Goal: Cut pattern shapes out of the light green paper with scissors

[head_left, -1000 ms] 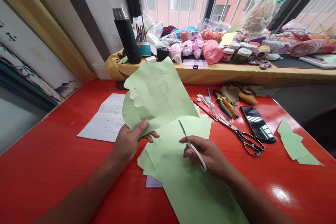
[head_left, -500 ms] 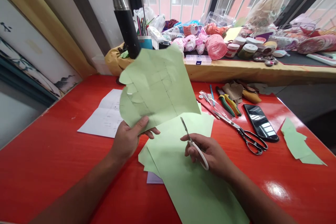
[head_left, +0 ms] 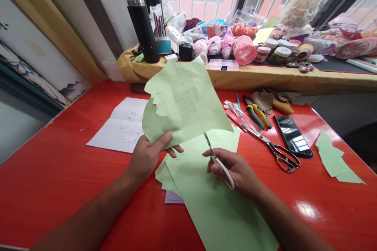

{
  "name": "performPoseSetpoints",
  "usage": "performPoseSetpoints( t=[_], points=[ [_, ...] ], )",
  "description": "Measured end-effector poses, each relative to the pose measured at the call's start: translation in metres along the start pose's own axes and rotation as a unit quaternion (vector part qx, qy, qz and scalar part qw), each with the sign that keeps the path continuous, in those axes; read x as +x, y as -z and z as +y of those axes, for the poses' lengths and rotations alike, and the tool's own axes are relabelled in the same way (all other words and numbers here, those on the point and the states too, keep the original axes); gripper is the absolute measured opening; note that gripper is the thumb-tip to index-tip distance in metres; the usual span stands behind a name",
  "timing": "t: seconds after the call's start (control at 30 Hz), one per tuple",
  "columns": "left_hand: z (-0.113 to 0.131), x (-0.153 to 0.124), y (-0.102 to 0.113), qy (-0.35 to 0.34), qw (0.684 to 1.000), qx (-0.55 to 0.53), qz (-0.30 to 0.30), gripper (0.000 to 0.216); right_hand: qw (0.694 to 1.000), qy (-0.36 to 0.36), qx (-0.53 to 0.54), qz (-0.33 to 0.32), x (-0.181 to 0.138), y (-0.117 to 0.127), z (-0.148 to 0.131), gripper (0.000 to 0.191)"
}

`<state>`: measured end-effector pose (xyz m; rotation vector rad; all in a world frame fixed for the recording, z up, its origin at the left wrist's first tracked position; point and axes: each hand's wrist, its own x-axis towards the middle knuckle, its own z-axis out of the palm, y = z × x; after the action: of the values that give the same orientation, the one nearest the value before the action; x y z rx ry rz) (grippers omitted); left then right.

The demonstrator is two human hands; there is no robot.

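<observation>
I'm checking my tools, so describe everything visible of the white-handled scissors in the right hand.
The scissors are small, with slim metal blades and white handles that look like plastic; one long handle loop shows below the right hand. Held in its fingers, they point up and away, blades nearly closed. The tips reach the lower edge of the green sheet in the left hand, though contact is unclear. A second green sheet lies beneath them.

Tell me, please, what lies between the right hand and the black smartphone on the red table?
In the head view, large steel scissors with black handles lie on the red table between the right hand and the smartphone.
</observation>
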<state>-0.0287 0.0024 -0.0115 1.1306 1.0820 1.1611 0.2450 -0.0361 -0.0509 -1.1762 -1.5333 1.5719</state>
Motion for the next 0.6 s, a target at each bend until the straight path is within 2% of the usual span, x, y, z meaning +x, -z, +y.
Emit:
performPoseSetpoints(
  t=[0.27, 0.6],
  points=[
    [0.001, 0.0026, 0.0046, -0.015, 1.0, 0.004, 0.026, 0.026, 1.0, 0.005, -0.013, 0.0, -0.0006, 0.0, 0.0015, 0.047],
    [-0.0037, 0.001, 0.0049, 0.0, 1.0, 0.028, 0.013, 0.028, 1.0, 0.006, -0.025, 0.002, -0.0012, 0.0001, -0.0021, 0.05]
  ],
)
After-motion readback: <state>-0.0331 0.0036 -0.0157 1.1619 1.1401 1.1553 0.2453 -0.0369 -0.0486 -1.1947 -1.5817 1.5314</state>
